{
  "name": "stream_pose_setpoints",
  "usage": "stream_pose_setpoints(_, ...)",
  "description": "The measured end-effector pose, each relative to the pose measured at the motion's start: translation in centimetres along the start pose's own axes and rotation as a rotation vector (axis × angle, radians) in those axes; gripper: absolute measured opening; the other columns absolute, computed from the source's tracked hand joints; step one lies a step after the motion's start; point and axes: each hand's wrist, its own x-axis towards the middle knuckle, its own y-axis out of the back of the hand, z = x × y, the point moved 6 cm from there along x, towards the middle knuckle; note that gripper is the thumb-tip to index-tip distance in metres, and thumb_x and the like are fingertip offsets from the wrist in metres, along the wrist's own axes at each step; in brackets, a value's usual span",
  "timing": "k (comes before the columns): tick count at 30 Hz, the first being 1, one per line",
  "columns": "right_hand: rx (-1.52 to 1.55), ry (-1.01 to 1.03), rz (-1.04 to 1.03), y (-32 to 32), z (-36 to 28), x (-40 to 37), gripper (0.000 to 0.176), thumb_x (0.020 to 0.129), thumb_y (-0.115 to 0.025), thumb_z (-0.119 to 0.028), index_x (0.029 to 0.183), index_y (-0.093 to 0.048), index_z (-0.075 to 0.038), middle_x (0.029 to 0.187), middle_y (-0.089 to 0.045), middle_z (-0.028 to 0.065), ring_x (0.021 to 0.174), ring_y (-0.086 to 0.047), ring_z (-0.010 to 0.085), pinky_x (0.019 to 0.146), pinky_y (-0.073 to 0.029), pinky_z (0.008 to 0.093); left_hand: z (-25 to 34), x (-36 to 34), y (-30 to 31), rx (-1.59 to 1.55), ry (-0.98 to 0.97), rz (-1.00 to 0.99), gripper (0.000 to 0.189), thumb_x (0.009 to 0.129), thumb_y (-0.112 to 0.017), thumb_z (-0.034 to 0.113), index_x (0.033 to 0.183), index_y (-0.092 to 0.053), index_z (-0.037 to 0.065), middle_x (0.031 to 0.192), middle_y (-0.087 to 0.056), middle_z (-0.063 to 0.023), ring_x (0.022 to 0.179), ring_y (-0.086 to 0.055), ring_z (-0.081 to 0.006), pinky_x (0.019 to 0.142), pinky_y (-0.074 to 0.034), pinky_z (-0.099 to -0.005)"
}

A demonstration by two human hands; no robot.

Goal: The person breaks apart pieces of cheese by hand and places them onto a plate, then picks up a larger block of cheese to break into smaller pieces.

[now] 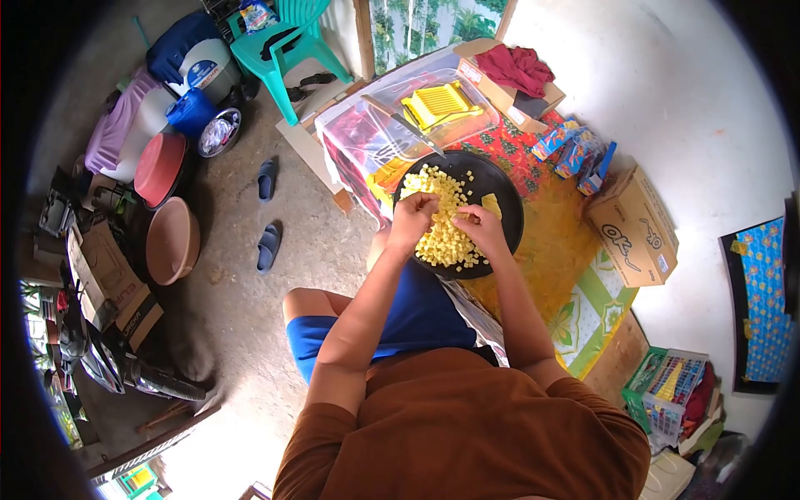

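Note:
Small pale-yellow cubes (pixel 443 246), their kind too small to tell, lie heaped in a round black pan (pixel 510 187) in front of me. Above the left of the heap, my left hand (pixel 414 220) is closed with its fingertips together. My right hand (pixel 483 228) is closed in a pinch over the middle of the heap, its fingertips close to those of my left. What either hand holds is hidden. A larger flat yellow piece (pixel 492 205) sits in the pan just beyond my right hand. A knife (pixel 429 143) rests on a clear plastic box behind the pan.
The clear plastic box (pixel 342 129) has a yellow slotted tray (pixel 440 106) on top. An open carton (pixel 521 117) with red cloth, blue packets (pixel 575 154) and a cardboard box (pixel 633 229) stand to the right. Slippers (pixel 267 247), basins (pixel 173 242) and a green chair (pixel 283 58) are on the left.

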Motion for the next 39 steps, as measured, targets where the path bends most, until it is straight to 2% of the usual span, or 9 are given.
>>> stream_pose_setpoints(5,-0.024,0.057,0.014,-0.5,0.3,0.0,0.025,0.074,-0.076,-0.018,0.09,-0.067,-0.002,0.073,-0.055,0.0004,0.066,-0.052,0.0096,0.059,-0.042,0.0261,-0.2,-0.6,-0.4,-0.022,0.032,-0.039,0.023,0.089,-0.061,0.014,0.104,-0.063,-0.004,0.077,-0.062,-0.0043,0.054,-0.052,-0.0077,0.049,-0.044,-0.0221)
stream_pose_setpoints(9,0.326,-0.064,-0.036,-0.4,0.1,-0.5,0.021,0.077,-0.075,-0.016,0.091,-0.064,-0.005,0.074,-0.055,-0.0032,0.065,-0.049,0.0047,0.055,-0.038,0.0218,-0.6,-0.7,-0.9,-0.007,0.082,-0.088,0.027,0.09,-0.062,0.02,0.104,-0.063,-0.003,0.076,-0.06,-0.0034,0.054,-0.052,-0.0076,0.048,-0.044,-0.0215)
stream_pose_setpoints(12,0.532,-0.163,-0.081,0.1,-2.0,-1.4,0.02,0.08,-0.072,-0.013,0.096,-0.062,-0.008,0.076,-0.054,-0.0055,0.065,-0.047,0.0022,0.053,-0.035,0.0193,-0.2,-1.0,-1.9,-0.068,0.111,-0.222,0.028,0.091,-0.062,0.022,0.101,-0.063,-0.003,0.076,-0.061,-0.0026,0.054,-0.051,-0.0072,0.047,-0.044,-0.0211)
stream_pose_setpoints(20,0.945,-0.252,-0.211,-0.7,-1.8,-1.5,0.02,0.085,-0.069,-0.014,0.104,-0.061,-0.012,0.078,-0.051,-0.0084,0.065,-0.045,0.0007,0.056,-0.034,0.0173,0.6,-1.4,-3.0,-0.31,0.146,-0.367,0.02,0.09,-0.063,0.018,0.099,-0.063,-0.001,0.08,-0.063,-0.0036,0.058,-0.055,-0.0078,0.05,-0.046,-0.0208)
stream_pose_setpoints(26,0.968,-0.255,-0.176,-0.6,-2.7,-1.8,0.025,0.088,-0.066,-0.017,0.112,-0.062,-0.011,0.077,-0.05,-0.0086,0.062,-0.042,-0.0004,0.055,-0.033,0.0174,0.3,-1.3,-2.6,-0.142,0.095,-0.333,0.021,0.09,-0.062,0.015,0.104,-0.061,-0.001,0.085,-0.063,-0.0032,0.061,-0.054,-0.0071,0.054,-0.046,-0.0209)
stream_pose_setpoints(29,0.615,-0.247,-0.054,0.3,-1.5,-0.7,0.021,0.09,-0.062,-0.015,0.109,-0.064,-0.008,0.073,-0.051,-0.0064,0.062,-0.045,0.0015,0.053,-0.037,0.0181,-0.8,-0.4,-2.2,0.122,-0.059,-0.219,0.022,0.088,-0.062,0.012,0.105,-0.062,-0.001,0.085,-0.064,-0.0045,0.061,-0.055,-0.0075,0.056,-0.047,-0.0219)
stream_pose_setpoints(32,0.317,-0.124,0.083,1.1,-1.5,0.8,0.018,0.088,-0.064,-0.018,0.098,-0.068,-0.004,0.078,-0.061,-0.0028,0.069,-0.053,0.0049,0.063,-0.043,0.0211,-0.9,-0.1,-2.3,0.368,-0.2,-0.119,0.023,0.084,-0.064,0.011,0.105,-0.065,-0.001,0.086,-0.066,-0.0071,0.065,-0.058,-0.0111,0.061,-0.049,-0.0255)
stream_pose_setpoints(35,0.22,-0.086,0.041,0.8,0.3,2.6,0.018,0.087,-0.064,-0.017,0.095,-0.069,-0.001,0.079,-0.064,-0.0002,0.073,-0.057,0.0078,0.068,-0.045,0.0226,-1.0,-0.2,-2.3,0.489,-0.313,-0.046,0.024,0.081,-0.066,0.011,0.102,-0.067,0.001,0.088,-0.067,-0.01,0.07,-0.061,-0.0158,0.067,-0.05,-0.0291)
stream_pose_setpoints(39,0.22,-0.139,0.024,0.9,0.7,2.9,0.023,0.086,-0.065,-0.018,0.104,-0.068,-0.004,0.083,-0.064,-0.0001,0.07,-0.056,0.0069,0.062,-0.044,0.0223,-0.7,-0.3,-2.2,0.537,-0.339,-0.015,0.023,0.079,-0.067,0.011,0.1,-0.068,0.002,0.09,-0.067,-0.0125,0.076,-0.063,-0.0194,0.07,-0.051,-0.0309)
